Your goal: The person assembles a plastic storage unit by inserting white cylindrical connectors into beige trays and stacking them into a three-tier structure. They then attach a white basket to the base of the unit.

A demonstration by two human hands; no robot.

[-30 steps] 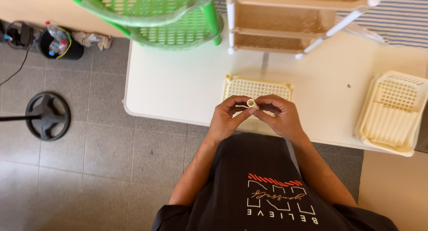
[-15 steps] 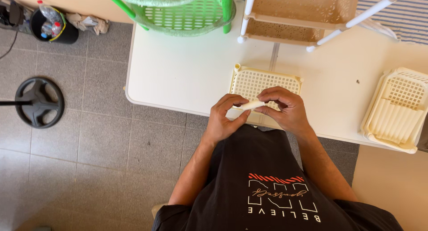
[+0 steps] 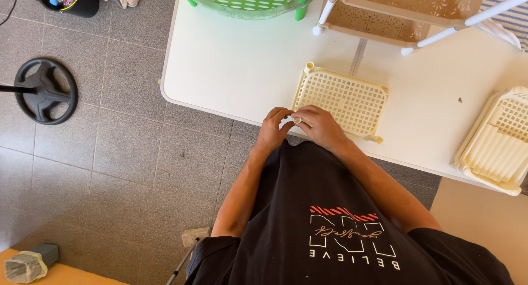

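My left grip (image 3: 273, 130) and right grip (image 3: 322, 126) both pinch the cream lattice tray's (image 3: 344, 101) near corner peg at the white table's (image 3: 236, 59) edge, above grey floor tiles (image 3: 121, 153).

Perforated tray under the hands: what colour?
Cream perforated tray, grid-holed, on the white table; head view.

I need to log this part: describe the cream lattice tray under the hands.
The cream lattice tray looks like moulded plastic: a square-holed grid floor, a raised rim and short tube sockets at the corners. It lies flat near the white table's front edge. The right hand rests on its near-left corner, and the left hand pinches the socket there.
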